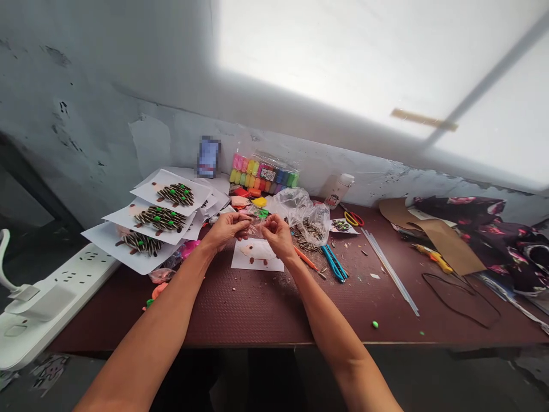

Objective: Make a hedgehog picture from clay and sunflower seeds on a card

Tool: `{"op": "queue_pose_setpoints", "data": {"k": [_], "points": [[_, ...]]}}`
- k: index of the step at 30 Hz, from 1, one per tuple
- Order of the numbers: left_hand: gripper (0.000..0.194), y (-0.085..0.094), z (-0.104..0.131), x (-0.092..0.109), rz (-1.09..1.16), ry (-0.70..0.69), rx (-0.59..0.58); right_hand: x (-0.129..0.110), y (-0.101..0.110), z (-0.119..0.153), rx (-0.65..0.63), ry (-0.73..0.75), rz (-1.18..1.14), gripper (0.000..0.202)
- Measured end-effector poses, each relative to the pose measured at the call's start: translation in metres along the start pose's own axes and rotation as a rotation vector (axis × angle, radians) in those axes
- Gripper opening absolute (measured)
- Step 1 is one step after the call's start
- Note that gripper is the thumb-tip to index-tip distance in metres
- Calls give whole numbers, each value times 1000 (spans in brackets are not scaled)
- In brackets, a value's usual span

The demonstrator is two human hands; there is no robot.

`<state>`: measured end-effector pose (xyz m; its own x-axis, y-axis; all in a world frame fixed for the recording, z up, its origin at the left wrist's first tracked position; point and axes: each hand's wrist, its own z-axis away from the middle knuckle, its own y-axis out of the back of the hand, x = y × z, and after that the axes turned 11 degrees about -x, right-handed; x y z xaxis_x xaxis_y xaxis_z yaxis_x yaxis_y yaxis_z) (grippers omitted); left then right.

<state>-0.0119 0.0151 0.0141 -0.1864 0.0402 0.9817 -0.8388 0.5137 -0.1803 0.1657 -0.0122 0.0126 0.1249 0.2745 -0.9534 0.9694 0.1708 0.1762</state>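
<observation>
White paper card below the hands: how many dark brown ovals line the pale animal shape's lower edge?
2: a left oval and, just beside it, a right oval. None seems hidden.

Grey wall [107,57], scuffed, flaking; bright white window [334,51] above; dark red textured tabletop [244,315].

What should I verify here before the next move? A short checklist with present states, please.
1. Plastic in hand: ok; left hand and right hand both pinch clear plastic.
2. White card lying on the desk: ok, just below the hands.
3. Striped seeds close by: ok, heaped right of the card.
4. Scissors away from the fingers: ok, they lie farther right.
5. Desk free of loose bits: not ok; a green blob and scattered crumbs lie on it.
6. Blue tool safely covered at its tip: cannot tell, too small.
</observation>
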Motion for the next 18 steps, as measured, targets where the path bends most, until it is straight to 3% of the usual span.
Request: {"op": "queue_pose_setpoints", "data": {"k": [6, 14, 18], "points": [[55, -1, -1, 0, 44, 23, 65, 0, 0, 1, 12, 67, 109, 18], [58, -2, 0, 3, -15, 7, 37, 8, 3, -1, -32, -122, 36, 18], [59, -1, -2, 0, -34, -7, 107, 12, 3, -2, -35, -86, 58, 17]]}}
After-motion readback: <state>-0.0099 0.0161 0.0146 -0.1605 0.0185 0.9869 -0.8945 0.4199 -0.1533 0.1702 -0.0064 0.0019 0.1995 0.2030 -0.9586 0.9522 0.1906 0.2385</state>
